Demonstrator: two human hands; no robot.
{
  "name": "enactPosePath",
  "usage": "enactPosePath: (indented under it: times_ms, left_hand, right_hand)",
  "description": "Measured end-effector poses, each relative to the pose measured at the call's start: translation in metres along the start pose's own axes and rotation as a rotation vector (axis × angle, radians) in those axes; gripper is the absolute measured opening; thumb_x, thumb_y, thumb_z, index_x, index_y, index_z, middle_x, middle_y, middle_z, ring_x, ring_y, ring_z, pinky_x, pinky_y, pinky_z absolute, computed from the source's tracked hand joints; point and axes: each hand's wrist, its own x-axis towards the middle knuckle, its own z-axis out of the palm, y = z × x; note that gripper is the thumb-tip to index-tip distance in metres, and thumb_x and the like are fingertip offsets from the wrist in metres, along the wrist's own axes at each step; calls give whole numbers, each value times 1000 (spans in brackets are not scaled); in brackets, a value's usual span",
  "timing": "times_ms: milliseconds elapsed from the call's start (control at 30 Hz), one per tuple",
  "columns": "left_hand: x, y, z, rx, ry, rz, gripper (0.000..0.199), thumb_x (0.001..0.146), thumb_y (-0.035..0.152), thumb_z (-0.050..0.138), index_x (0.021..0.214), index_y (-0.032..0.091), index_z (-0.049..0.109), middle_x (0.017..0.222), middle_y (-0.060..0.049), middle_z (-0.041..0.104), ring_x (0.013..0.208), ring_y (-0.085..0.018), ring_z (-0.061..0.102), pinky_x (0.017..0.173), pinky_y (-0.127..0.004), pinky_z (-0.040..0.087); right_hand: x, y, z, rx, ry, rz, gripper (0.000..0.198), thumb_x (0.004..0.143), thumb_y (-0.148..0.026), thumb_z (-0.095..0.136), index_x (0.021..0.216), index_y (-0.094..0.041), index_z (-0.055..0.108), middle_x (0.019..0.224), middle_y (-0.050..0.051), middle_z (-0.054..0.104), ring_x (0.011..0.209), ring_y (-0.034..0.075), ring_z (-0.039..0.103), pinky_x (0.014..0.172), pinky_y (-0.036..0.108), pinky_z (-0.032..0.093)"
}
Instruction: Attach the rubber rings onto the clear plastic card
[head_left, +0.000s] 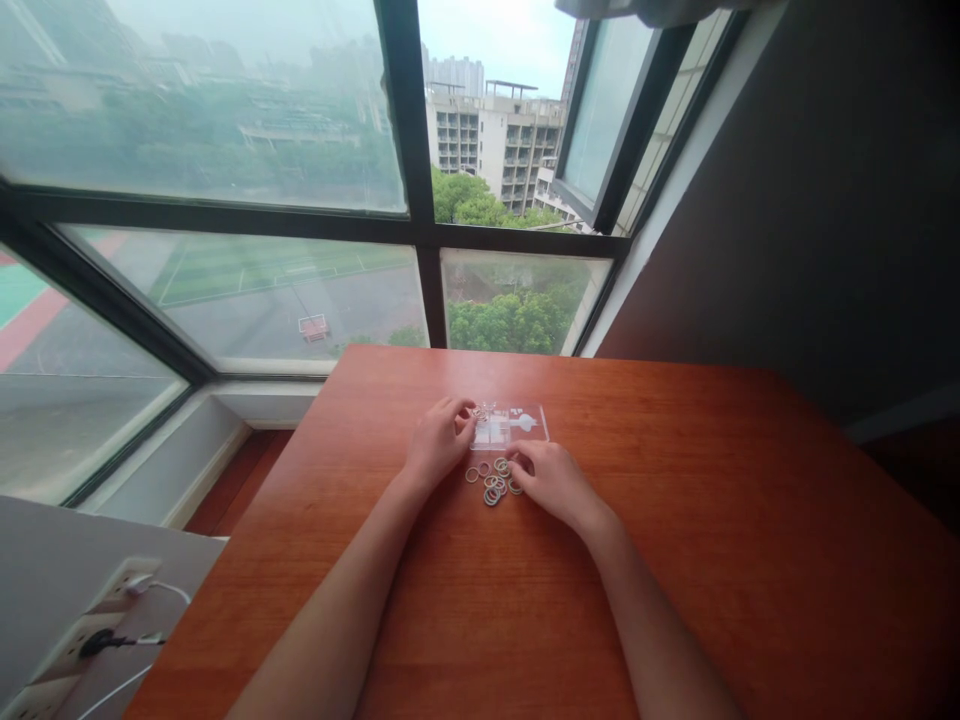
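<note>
Two bare forearms rise from the bottom edge of the frame, the left forearm slanting up and rightward, the right forearm up and leftward. Near the center, a person's bare left hand, its fingers bent, points toward the upper right. Slightly lower, the bare right hand reaches leftward, its back upward and fingers curled. The hands are near each other but apart; whether either grip is closed is too small to tell.
</note>
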Motion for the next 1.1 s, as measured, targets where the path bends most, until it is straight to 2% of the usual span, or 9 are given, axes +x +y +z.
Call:
enactPosePath:
  times_ms: [100,300,667,767,933,1100]
  left_hand:
    - [-1,2,-1,15,-7,6,18,85,25,54,100,21,63,93,-3,66,68,-14,61,66,-25,47]
    - [-1,4,-2,25,-12,-3,18,85,24,54,101,21,62,97,-4,66,70,-14,60,67,-26,48]
    - [0,3,-5,2,7,-7,19,86,27,53,100,20,64,96,-5,66,71,-15,60,67,-27,48]
    - [0,4,-6,7,11,0,18,87,27,53,99,20,64,96,-4,66,70,-14,59,67,-27,47]
    - [0,4,-6,-12,8,0,17,86,25,52,97,20,65,96,-4,66,69,-14,58,67,-27,47]
    - [0,6,-6,-32,-6,3,18,84,23,53,97,20,66,95,-4,66,69,-14,58,67,-27,47]
  right_hand:
    - [0,6,-3,4,-2,21,17,86,-22,54,93,-24,69,81,0,71,72,13,62,67,22,40]
    - [-1,13,-7,-138,38,109,10,84,-24,59,83,-24,68,73,-1,68,68,14,61,59,22,34]
    - [-1,-1,0,-102,-23,12,7,85,-24,60,84,-24,67,77,-2,68,69,12,60,61,22,35]
    - [-1,-3,-1,-115,-14,13,9,84,-26,61,91,-25,67,76,-3,68,68,13,60,60,22,34]
    - [-2,-8,-2,-123,-25,-16,24,84,-24,60,107,-29,65,78,-3,70,69,14,61,61,22,35]
    - [-3,-8,-2,-126,-43,-30,16,86,-23,58,95,-29,69,83,-2,72,76,14,63,64,22,36]
